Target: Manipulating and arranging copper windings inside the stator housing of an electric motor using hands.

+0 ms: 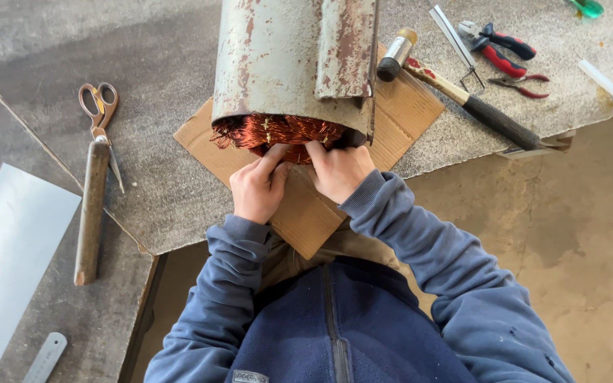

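A rusty grey metal motor housing (285, 57) lies on a sheet of cardboard (306, 213) on the workbench. A bundle of copper wire windings (278, 131) bulges from its near end. My left hand (255, 186) presses its fingers into the lower edge of the windings. My right hand (338, 170) does the same just to the right, knuckles curled, fingertips on the copper. Both hands touch each other's side. Blue sleeves cover both forearms.
Scissors (99, 106) and a wooden-handled tool (90, 213) lie at left, beside a shiny metal sheet (8, 255). A hammer (462, 96), red pliers (501, 50) and a white stick (606, 84) lie at the back right. The bench edge (179, 245) runs diagonally; concrete floor lies right.
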